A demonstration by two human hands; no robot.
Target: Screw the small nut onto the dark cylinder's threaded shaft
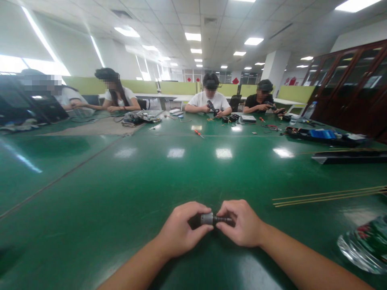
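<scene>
Grip of the left hand (181, 227) pinches a metal part (207, 218) by its grey collar, that of the right hand (243, 223) by its ribbed end; it lies level over the green counter (145, 185). At right rests a clear bottle (367, 243), contents unclear; beyond, a black tray (311, 140) holds a blue item (325, 134).

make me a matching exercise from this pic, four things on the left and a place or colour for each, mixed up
1. left hand
2. right hand
3. rods nearest the hands
4. table

A. glossy green
B. at the thin dark end of the metal part
C. yellowish
D. at its wide grey end

Pairs: 1-D, 2-B, 3-C, 4-A
</scene>
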